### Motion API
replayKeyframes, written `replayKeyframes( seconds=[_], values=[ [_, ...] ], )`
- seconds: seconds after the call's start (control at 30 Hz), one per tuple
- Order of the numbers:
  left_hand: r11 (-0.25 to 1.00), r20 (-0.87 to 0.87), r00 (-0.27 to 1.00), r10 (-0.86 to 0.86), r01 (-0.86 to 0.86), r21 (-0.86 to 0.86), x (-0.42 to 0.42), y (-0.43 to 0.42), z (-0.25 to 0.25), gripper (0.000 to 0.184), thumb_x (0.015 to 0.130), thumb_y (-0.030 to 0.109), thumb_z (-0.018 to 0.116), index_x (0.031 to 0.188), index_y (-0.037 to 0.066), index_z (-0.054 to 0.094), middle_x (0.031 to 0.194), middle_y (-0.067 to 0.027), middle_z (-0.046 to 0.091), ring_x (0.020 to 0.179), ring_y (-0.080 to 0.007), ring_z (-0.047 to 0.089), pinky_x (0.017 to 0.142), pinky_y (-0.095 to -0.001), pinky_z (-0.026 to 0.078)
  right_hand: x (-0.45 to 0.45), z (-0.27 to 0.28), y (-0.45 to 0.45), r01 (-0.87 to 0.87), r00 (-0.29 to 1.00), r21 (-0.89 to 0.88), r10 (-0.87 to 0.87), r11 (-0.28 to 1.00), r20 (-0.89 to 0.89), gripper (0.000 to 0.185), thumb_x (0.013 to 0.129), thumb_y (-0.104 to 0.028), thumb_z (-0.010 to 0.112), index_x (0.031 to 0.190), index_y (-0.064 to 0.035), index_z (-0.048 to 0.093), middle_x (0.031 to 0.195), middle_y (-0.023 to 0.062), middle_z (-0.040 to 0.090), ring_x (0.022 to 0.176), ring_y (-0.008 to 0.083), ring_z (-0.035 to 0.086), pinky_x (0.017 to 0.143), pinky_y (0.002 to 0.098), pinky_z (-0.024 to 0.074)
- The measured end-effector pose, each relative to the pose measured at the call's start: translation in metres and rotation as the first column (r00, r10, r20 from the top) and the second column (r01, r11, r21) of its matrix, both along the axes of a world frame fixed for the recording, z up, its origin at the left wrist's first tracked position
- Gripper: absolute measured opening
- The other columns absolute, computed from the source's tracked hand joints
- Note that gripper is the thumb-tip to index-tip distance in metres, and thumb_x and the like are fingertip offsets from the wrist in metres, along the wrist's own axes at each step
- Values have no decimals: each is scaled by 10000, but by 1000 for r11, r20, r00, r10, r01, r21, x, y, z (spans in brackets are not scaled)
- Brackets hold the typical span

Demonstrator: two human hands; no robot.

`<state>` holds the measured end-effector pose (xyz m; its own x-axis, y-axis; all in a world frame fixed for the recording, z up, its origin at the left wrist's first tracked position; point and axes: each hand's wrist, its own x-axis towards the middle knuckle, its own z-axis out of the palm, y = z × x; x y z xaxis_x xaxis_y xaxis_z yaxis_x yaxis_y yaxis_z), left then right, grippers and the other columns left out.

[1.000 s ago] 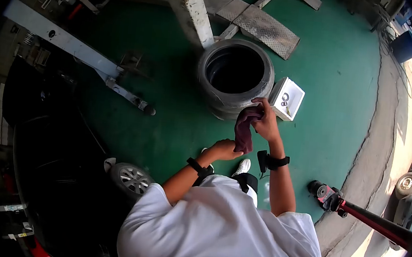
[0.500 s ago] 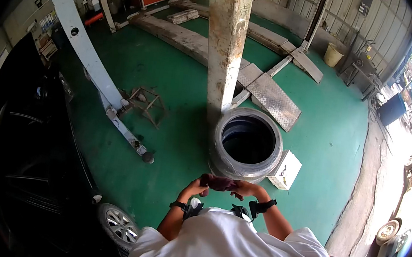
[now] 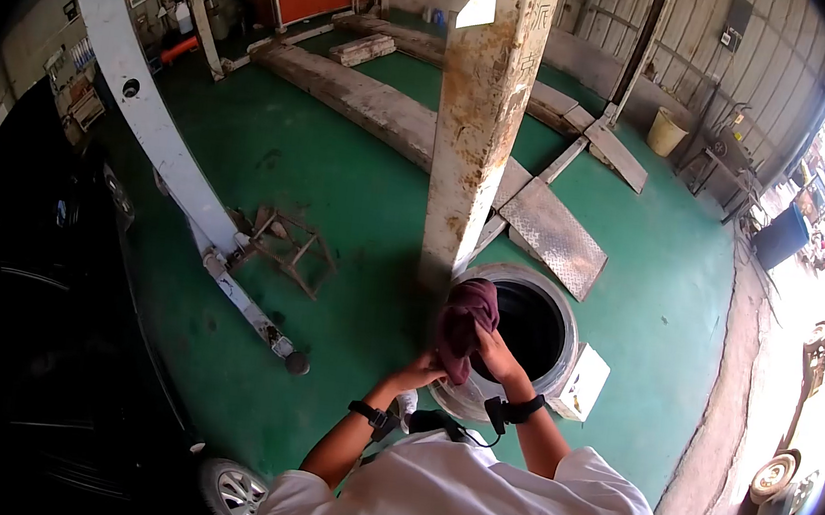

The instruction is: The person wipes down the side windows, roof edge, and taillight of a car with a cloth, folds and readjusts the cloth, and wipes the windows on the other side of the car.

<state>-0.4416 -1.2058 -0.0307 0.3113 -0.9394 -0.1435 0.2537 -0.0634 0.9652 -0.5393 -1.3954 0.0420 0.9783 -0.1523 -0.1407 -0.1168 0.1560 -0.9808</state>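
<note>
A bunched maroon cloth (image 3: 464, 325) is gripped between my two hands, in front of my chest. My left hand (image 3: 424, 370) pinches its lower left end. My right hand (image 3: 495, 355) is closed on its right side, higher up. Just beyond and below the cloth stands a stack of tires (image 3: 559, 318), its dark round opening facing up and partly hidden by the cloth and my right hand. Whether the cloth touches the tire rim I cannot tell.
A rusty white post (image 3: 476, 133) rises behind the tires. Right of them sits a white box (image 3: 584, 384). At left are a lift column (image 3: 162, 106), a metal frame stand (image 3: 293, 250) and a black car (image 3: 74, 323). A ramp plate (image 3: 560, 243) lies beyond.
Both hands have raised the cloth away from my body, over the tires' near left side. My right hand moved higher than the left. The view has shifted slightly.
</note>
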Motion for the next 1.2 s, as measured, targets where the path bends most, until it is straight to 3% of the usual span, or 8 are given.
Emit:
replayKeyframes(
  seconds=[0.37, 0.43, 0.6, 0.67, 0.8, 0.9, 1.0, 1.2],
  values=[
    [937, 524, 828, 199, -5, -349, 177, -67, 62, 580, 951, 152, 709, 1426, 65, 388, 990, -15, 616, 771, -95, 586, 611, -251, 478, 188, 33, -59, 456, 875, 211, -478, 865, 70, 478, 1069, -309, 513, 1428, 2, 453, 1353, 60, 547, 1267, 163, 470, 1086, 284, 347],
    [991, 408, 909, 90, -43, -124, 193, -72, 103, 575, 958, 166, 705, 1421, 47, 385, 1073, -35, 613, 893, -119, 616, 698, -255, 510, 216, 42, -74, 594, 777, -144, -517, 792, 359, 508, 1049, -326, 555, 1443, -25, 440, 1339, 53, 540, 1219, 163, 506, 1041, 298, 410],
    [932, 288, 947, 143, -32, -360, 251, -117, 79, 613, 954, 241, 717, 1412, 35, 366, 1238, -88, 610, 1056, -148, 586, 909, -331, 490, 271, 39, -94, 738, 640, 186, -760, 649, 113, 570, 1053, -328, 524, 1483, 20, 389, 1471, 127, 476, 1356, 239, 443, 1148, 321, 303],
    [951, 679, 732, 58, 168, -261, 281, -130, 60, 540, 955, 240, 715, 1369, 26, 442, 1137, -35, 609, 1027, -154, 592, 879, -306, 497, 293, 40, -94, 780, 591, 157, -796, 605, 131, 631, 1033, -383, 549, 1507, -11, 364, 1454, 106, 490, 1323, 224, 466, 1127, 323, 330],
    [954, 442, 889, -120, 227, -198, 355, -179, 94, 373, 951, 314, 715, 1160, 26, 601, 955, 15, 632, 885, -94, 567, 795, -279, 487, 343, 65, -131, 868, 496, -292, -726, 401, 476, 493, 998, -279, 576, 1404, -18, 476, 1189, 241, 661, 1162, 360, 627, 987, 383, 459],
    [964, 485, 867, -118, 217, -155, 422, -221, 171, 350, 965, 373, 675, 951, 28, 618, 737, 21, 583, 687, -69, 508, 616, -285, 427, 359, 152, -148, 931, 352, -268, -800, 246, 486, 424, 949, -213, 599, 1307, -24, 473, 885, 184, 674, 763, 309, 676, 720, 394, 526],
    [961, 128, 976, -177, 200, -193, 432, -240, 257, 380, 992, 390, 622, 863, 33, 598, 697, 21, 566, 623, -57, 490, 546, -286, 356, 385, 205, -155, 984, 175, -73, -806, 163, 566, 562, 945, -152, 612, 1425, -13, 354, 1032, 184, 649, 885, 256, 651, 815, 345, 501],
    [763, 363, 841, 402, -88, -640, 462, -298, 273, 489, 962, 455, 622, 961, -27, 705, 746, -179, 697, 679, -279, 676, 637, -414, 498, 418, 224, -128, 965, 152, -248, -591, -85, 793, 559, 931, -69, 580, 1462, -86, 408, 1220, 221, 608, 1052, 327, 626, 937, 367, 474]
  ],
)
